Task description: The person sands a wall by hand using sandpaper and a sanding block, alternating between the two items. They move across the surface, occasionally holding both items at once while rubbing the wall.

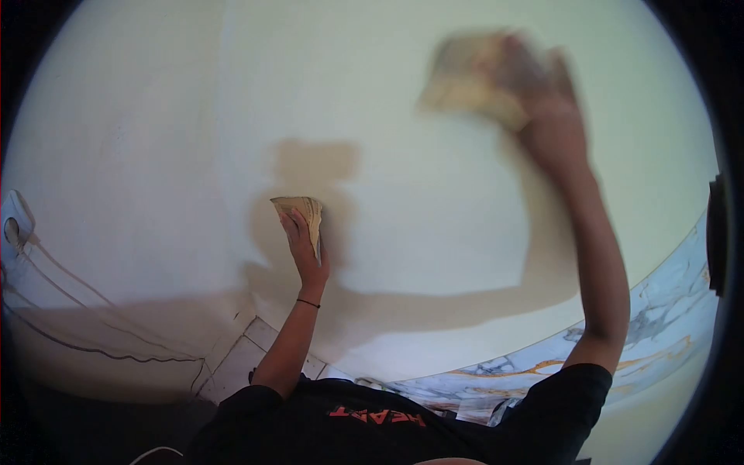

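My left hand (pixel 302 246) grips a worn tan sheet (pixel 302 204), bent and ragged along its edge, that looks like the printed back of sandpaper. The fingers lie over its face, and the thumb is on the right side. High at the upper right, my right hand (pixel 546 116) is smeared by motion and holds a second tan sheet (pixel 469 74) with reddish marks against the pale wall (pixel 418 201). This arm is raised and bent at the elbow; its fingers overlap the sheet's right part.
A white socket with a plug (pixel 17 221) sits on the left wall, cords trailing down from it. Shadows of my head and arm fall on the wall. Marble-patterned panelling (pixel 666 310) runs along the lower right. Pale floor tiles (pixel 242 360) show at the corner below.
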Motion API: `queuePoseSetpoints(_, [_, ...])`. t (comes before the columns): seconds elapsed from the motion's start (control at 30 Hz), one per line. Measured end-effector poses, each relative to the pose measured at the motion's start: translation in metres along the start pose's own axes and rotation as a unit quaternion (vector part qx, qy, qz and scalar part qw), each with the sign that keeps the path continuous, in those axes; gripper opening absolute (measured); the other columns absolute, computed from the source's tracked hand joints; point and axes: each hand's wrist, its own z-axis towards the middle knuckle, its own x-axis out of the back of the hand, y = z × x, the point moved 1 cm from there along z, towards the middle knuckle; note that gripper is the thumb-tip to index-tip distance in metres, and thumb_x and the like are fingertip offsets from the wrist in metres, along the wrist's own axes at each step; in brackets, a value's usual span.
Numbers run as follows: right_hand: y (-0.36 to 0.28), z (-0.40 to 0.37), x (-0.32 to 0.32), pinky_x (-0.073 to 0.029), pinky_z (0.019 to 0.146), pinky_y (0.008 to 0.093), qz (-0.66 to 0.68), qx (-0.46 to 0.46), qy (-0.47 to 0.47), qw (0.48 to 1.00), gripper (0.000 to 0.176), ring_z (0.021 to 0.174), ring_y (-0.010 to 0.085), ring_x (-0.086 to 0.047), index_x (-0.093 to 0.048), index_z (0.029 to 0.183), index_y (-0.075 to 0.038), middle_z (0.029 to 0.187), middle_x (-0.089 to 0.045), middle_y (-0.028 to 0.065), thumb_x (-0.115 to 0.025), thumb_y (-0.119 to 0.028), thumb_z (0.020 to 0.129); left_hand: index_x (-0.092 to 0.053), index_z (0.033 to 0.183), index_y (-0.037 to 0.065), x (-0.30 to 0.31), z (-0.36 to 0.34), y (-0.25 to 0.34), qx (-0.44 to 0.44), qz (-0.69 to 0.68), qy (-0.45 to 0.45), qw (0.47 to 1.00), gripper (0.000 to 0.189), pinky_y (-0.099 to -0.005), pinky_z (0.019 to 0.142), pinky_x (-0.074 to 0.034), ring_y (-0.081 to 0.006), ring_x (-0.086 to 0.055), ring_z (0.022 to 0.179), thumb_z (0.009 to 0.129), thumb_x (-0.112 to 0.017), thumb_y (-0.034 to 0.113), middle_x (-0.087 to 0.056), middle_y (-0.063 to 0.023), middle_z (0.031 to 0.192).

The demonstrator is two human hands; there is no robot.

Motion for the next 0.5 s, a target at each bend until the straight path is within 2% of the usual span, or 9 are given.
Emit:
queuePoseSetpoints(0.07, [0.050,0.007,0.029,-0.018,0.108,0.0487,-0.147,-0.095,0.103,0.979,0.043,0.130,0.0231,-0.035,-0.046,0.131,-0.030,0.139,-0.041,0.0049,-0.049,-0.019,0.089,-0.012,0.144,0.003,0.001,-0.007,0.012,0.004,0.002,0.001,1.000,0.075,-0.0497,0.109,-0.011,-0.0472,-0.005,0.135,0.077,-0.047,0.001,-0.007,-0.0314,0.145])
queuePoseSetpoints(0.1, [0.026,0.021,0.061,-0.009,0.113,0.0408,-0.033,-0.245,0.153,0.957,0.035,0.135,0.0214,-0.026,-0.051,0.126,-0.012,0.141,-0.037,0.0091,-0.040,-0.022,0.095,-0.013,0.144,0.003,0.006,-0.007,0.019,-0.002,0.003,-0.004,1.000,0.075,-0.0495,0.108,-0.012,-0.0475,-0.006,0.135,0.077,-0.048,0.002,-0.007,-0.0317,0.145])
queuePoseSetpoints(0.17, [0.063,-0.005,0.027,-0.016,0.108,0.0505,-0.127,-0.142,0.203,0.960,0.050,0.131,0.0227,-0.034,-0.044,0.133,-0.030,0.139,-0.040,0.0059,-0.051,-0.015,0.086,-0.013,0.144,0.003,0.001,-0.013,0.028,-0.009,0.006,-0.008,1.000,0.075,-0.0493,0.108,-0.013,-0.0477,-0.006,0.134,0.077,-0.049,0.002,-0.007,-0.0320,0.145])
queuePoseSetpoints(0.23, [0.014,-0.026,0.017,-0.015,0.109,0.0512,-0.108,-0.083,0.034,0.990,0.058,0.131,0.0208,-0.034,-0.043,0.133,-0.031,0.140,-0.039,0.0073,-0.053,-0.010,0.080,-0.014,0.144,0.003,-0.001,-0.020,0.033,-0.019,0.029,-0.016,0.999,0.075,-0.0490,0.108,-0.014,-0.0482,-0.007,0.134,0.077,-0.049,0.001,-0.007,-0.0324,0.145])
queuePoseSetpoints(0.3, [-0.034,-0.084,-0.001,-0.016,0.111,0.0475,0.065,0.066,-0.066,0.994,0.065,0.131,0.0143,-0.034,-0.048,0.128,-0.032,0.139,-0.040,0.0047,-0.059,-0.006,0.070,-0.014,0.144,0.003,-0.013,-0.039,0.045,-0.024,0.030,-0.030,0.999,0.075,-0.0489,0.108,-0.014,-0.0483,-0.007,0.134,0.078,-0.049,0.001,-0.007,-0.0325,0.145])
queuePoseSetpoints(0.37, [-0.062,-0.113,-0.009,-0.021,0.111,0.0447,0.139,0.202,-0.089,0.965,0.064,0.129,0.0120,-0.036,-0.050,0.126,-0.030,0.138,-0.042,0.0022,-0.062,-0.008,0.068,-0.014,0.144,0.003,-0.010,-0.042,0.053,-0.029,0.026,-0.042,0.998,0.075,-0.0489,0.108,-0.014,-0.0483,-0.007,0.134,0.078,-0.050,0.001,-0.006,-0.0326,0.145])
queuePoseSetpoints(0.4, [-0.054,-0.118,-0.010,-0.021,0.111,0.0447,0.143,0.203,-0.089,0.965,0.064,0.129,0.0120,-0.036,-0.050,0.126,-0.030,0.138,-0.042,0.0022,-0.062,-0.008,0.068,-0.014,0.144,0.003,-0.011,-0.047,0.055,-0.034,0.020,-0.047,0.998,0.074,-0.0491,0.108,-0.014,-0.0485,-0.006,0.134,0.079,-0.050,0.001,-0.006,-0.0327,0.144])
queuePoseSetpoints(0.47, [-0.016,-0.106,-0.002,-0.025,0.109,0.0439,0.104,0.138,-0.037,0.984,0.057,0.127,0.0130,-0.039,-0.053,0.123,-0.028,0.135,-0.045,0.0018,-0.064,-0.012,0.069,-0.014,0.143,0.003,-0.016,-0.049,0.061,-0.040,0.015,-0.050,0.998,0.074,-0.0492,0.108,-0.013,-0.0487,-0.006,0.134,0.079,-0.051,0.001,-0.006,-0.0329,0.144])
queuePoseSetpoints(0.5, [0.013,-0.098,0.008,-0.027,0.108,0.0453,0.062,0.053,0.000,0.997,0.050,0.125,0.0161,-0.041,-0.056,0.120,-0.028,0.133,-0.048,0.0026,-0.063,-0.013,0.073,-0.014,0.143,0.002,-0.019,-0.052,0.064,-0.043,0.027,-0.042,0.998,0.072,-0.0493,0.108,-0.013,-0.0484,-0.006,0.134,0.081,-0.050,0.002,-0.006,-0.0327,0.144])
